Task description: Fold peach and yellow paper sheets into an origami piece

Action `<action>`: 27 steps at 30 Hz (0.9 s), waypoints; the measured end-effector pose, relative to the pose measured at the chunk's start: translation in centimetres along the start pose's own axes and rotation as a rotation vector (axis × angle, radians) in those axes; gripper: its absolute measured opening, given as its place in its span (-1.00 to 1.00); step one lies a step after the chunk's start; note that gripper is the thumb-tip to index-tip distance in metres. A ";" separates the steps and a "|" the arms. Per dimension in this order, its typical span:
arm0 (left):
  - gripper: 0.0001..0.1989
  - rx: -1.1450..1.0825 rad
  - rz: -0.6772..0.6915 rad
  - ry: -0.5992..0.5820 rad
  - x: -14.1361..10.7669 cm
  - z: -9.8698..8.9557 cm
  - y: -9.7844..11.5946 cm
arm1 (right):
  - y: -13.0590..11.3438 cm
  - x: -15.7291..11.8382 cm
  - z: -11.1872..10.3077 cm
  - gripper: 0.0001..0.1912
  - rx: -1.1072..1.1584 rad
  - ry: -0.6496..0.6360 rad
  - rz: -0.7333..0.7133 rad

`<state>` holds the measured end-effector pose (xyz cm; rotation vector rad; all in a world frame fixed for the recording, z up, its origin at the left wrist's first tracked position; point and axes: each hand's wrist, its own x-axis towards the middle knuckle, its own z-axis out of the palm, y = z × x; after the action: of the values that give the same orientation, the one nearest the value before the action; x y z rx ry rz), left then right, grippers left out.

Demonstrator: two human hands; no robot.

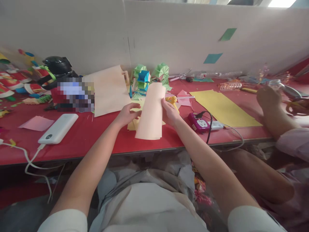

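Observation:
Upright above the red table is a pale peach sheet of paper (152,112), curved or folded into a narrow shape. My right hand (170,112) grips its right edge, thumb on the near face. Just left of the paper, my left hand (129,114) has its fingers apart and holds nothing. Yellow paper pieces (132,125) lie beneath and behind the sheet. A yellow tool (172,99), partly hidden, is behind my right hand. Green and blue folded paper shapes (144,77) stand beyond.
The red table (96,138) holds a white power bank (58,129), a large peach sheet (111,91), a purple power socket (199,122) with cables and a yellow sheet (224,108). A person's hand (269,96) is at the right.

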<state>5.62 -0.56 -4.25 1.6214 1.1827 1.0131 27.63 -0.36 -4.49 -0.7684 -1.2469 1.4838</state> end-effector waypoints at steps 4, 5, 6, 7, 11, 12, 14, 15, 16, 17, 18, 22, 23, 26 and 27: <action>-0.54 -0.080 0.035 -0.144 -0.1 0.6 0.4 | -0.8 -0.4 0.5 -0.42 -0.012 -0.018 0.042; -0.52 -0.119 0.045 -0.187 -0.2 0.7 0.5 | -1.0 -0.6 0.6 -0.43 -0.037 0.005 0.060; -0.51 -0.159 0.045 -0.231 -0.2 0.7 0.6 | -1.2 -0.8 0.6 -0.45 -0.064 0.045 0.071; -0.49 -0.198 0.035 -0.274 -0.3 0.6 0.6 | -1.4 -1.0 0.6 -0.48 -0.089 0.076 0.086; -0.43 -0.370 -0.099 -0.391 -0.6 -0.3 0.8 | -1.6 -1.4 0.7 -0.56 -0.150 0.116 0.072; -0.43 -0.420 -0.145 -0.416 -0.7 -0.6 1.0 | -1.4 -1.4 0.7 -0.56 -0.148 0.101 0.069; -0.40 -0.508 -0.228 -0.475 -0.8 -1.3 1.3 | -1.0 -1.1 0.7 -0.56 -0.117 0.049 0.095; -0.33 -0.532 -0.247 -0.492 -0.9 -1.6 1.5 | -0.8 -0.9 0.7 -0.55 -0.088 0.016 0.120; -0.26 -0.538 -0.244 -0.485 -1.0 -1.9 1.6 | -0.6 -0.7 0.8 -0.53 -0.056 -0.009 0.140; -0.20 -0.529 -0.221 -0.451 -1.1 -2.2 1.7 | -0.3 -0.5 0.8 -0.52 -0.029 -0.033 0.149; -0.17 -0.509 -0.188 -0.394 -1.2 -2.4 1.8 | -0.2 -0.4 0.8 -0.52 -0.010 -0.051 0.153; -0.27 -0.466 -0.137 -0.191 -1.4 -3.1 1.7 | 0.1 -0.3 0.9 -0.51 -0.014 -0.093 0.165; -0.33 -0.467 -0.160 -0.187 -1.3 -3.3 1.7 | 0.1 -0.4 0.9 -0.51 -0.025 -0.089 0.168; -0.49 -0.438 -0.214 -0.137 -1.0 -3.8 1.6 | -0.3 -0.7 0.7 -0.50 -0.054 -0.040 0.157; -0.50 -0.415 -0.218 -0.088 -1.0 -4.1 1.5 | -0.5 -0.7 0.6 -0.50 -0.066 0.001 0.146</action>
<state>1.96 -1.05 -1.69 1.1728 0.9867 0.9605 27.46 -1.19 -3.96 -0.9202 -1.2670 1.5650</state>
